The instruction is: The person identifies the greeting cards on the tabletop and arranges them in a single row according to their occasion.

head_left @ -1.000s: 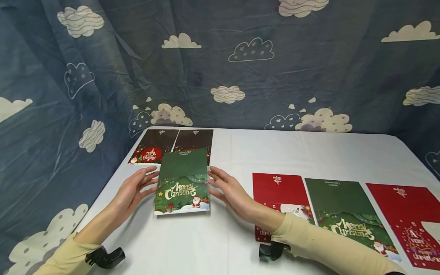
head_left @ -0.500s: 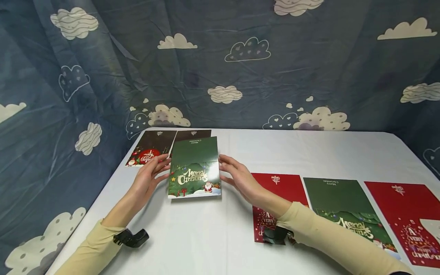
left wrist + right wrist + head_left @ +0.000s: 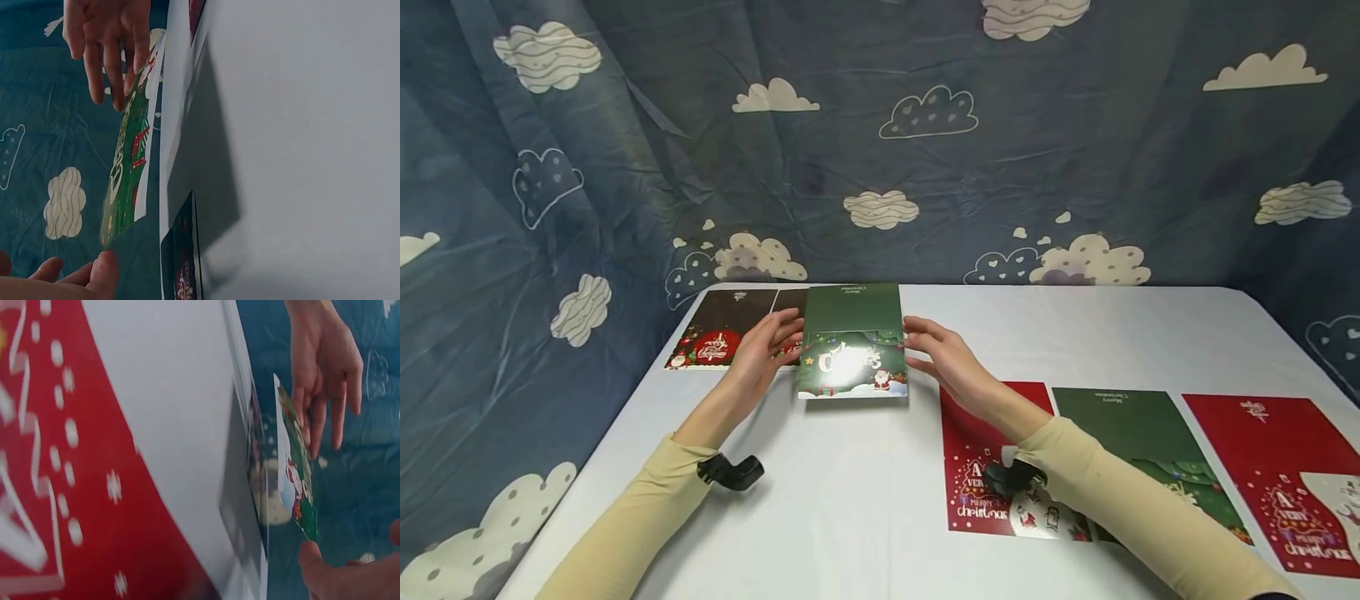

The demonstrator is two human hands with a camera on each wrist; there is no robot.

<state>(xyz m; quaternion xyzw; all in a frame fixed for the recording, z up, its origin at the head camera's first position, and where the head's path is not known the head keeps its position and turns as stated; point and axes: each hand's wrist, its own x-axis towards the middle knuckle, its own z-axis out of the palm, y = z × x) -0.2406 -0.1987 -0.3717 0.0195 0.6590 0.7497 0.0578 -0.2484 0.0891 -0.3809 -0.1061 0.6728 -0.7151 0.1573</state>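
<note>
A green Christmas card (image 3: 853, 312) with gold lettering and a small Santa is held up between both hands, clear of the table and above its shadow (image 3: 209, 162). My left hand (image 3: 765, 358) is at its left edge, fingertips against the side, fingers fairly straight. The right hand (image 3: 951, 362) bears on the opposite edge with extended fingers. Behind the raised card and the left hand, dark Christmas cards (image 3: 715, 333) lie on the table; the second is mostly covered. In the left wrist view, a left fingertip (image 3: 106, 262) meets the card's lower corner.
At the right of the white table (image 3: 820, 517) lie a red card (image 3: 966, 442), another green card (image 3: 1112, 417) and a second red card (image 3: 1262, 442) in a row. The right sleeve (image 3: 1120, 483) crosses over part of them. A cloud-printed curtain (image 3: 820, 167) hangs behind the table.
Both hands have carried the green card to the right and farther back. It now hides most of the second dark card, and a bright glare falls on its lettering.
</note>
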